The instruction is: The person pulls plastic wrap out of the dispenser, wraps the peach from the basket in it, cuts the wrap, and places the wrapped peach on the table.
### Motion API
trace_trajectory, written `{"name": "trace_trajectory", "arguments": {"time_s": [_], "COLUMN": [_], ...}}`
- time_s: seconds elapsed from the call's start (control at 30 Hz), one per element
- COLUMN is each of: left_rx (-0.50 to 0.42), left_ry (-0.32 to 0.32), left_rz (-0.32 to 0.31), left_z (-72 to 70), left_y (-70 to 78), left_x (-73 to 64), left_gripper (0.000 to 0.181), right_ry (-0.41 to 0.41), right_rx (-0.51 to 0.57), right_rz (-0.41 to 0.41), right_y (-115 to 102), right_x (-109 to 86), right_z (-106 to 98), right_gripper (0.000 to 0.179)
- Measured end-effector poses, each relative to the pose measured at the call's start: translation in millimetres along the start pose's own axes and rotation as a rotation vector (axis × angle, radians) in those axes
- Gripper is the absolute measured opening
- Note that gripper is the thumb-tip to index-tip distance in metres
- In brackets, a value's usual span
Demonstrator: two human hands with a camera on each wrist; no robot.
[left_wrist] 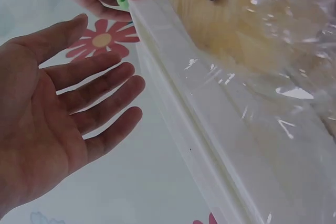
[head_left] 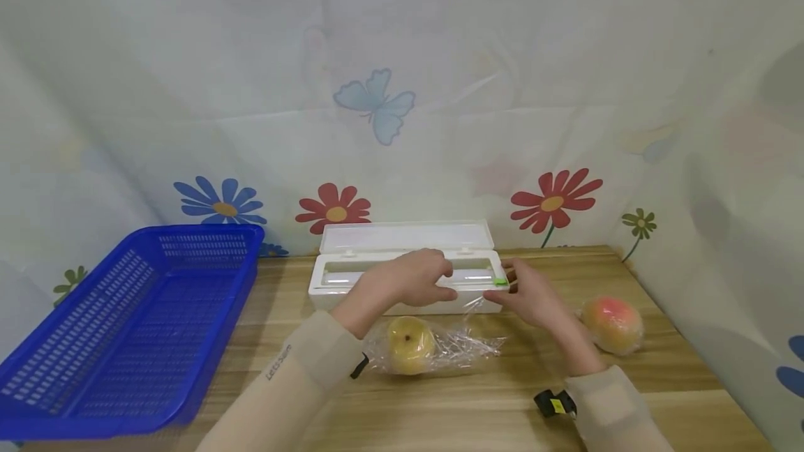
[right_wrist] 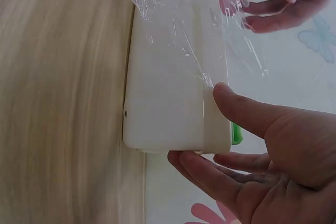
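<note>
A long white cling film box (head_left: 323, 293) stands at the back of the table with its lid (head_left: 408, 236) raised and a film roll inside. My right hand (head_left: 529, 291) grips the box's right end, thumb on the front (right_wrist: 226, 95) and fingers round the end, beside a green slider (head_left: 500, 282). Over the box hovers my left hand (head_left: 408, 279); in the left wrist view its fingers are spread and hold nothing. In front lies a round yellow fruit (head_left: 410, 344) in crumpled clear film (head_left: 465, 347), part of which reaches up to the box front.
At the left stands a blue plastic basket (head_left: 213, 340) with slotted walls. A pink and yellow fruit (head_left: 612, 325) wrapped in film sits at the right on the wooden table (head_left: 477, 410). Behind the box hangs a flower-printed cloth (head_left: 440, 159).
</note>
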State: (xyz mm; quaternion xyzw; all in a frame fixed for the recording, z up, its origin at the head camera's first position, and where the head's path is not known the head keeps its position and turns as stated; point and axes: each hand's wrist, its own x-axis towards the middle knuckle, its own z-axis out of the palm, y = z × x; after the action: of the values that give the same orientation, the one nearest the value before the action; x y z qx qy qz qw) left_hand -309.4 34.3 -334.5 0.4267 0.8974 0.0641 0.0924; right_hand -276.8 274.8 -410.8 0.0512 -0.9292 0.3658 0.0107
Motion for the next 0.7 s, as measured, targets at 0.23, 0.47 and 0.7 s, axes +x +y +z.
{"name": "trace_trajectory", "arguments": {"time_s": [0.23, 0.47, 0.7], "left_rx": [0.006, 0.062, 0.109], "left_ry": [-0.029, 0.010, 0.067], "left_rz": [0.024, 0.080, 0.031], "left_z": [-2.9, -2.0, 7.4], "left_y": [7.7, 17.6, 27.4], "left_x": [21.6, 43.2, 64.4], "left_gripper": [0.029, 0.015, 0.016], "right_ry": [0.002, 0.022, 0.030], "right_rx": [0.000, 0.002, 0.005], "right_rz": [0.001, -0.023, -0.035], "right_y": [4, 7, 8], "right_x": [1.8, 1.8, 3.0], "right_z": [-2, -4, -3], "right_gripper": [0.057, 0.053, 0.052]}}
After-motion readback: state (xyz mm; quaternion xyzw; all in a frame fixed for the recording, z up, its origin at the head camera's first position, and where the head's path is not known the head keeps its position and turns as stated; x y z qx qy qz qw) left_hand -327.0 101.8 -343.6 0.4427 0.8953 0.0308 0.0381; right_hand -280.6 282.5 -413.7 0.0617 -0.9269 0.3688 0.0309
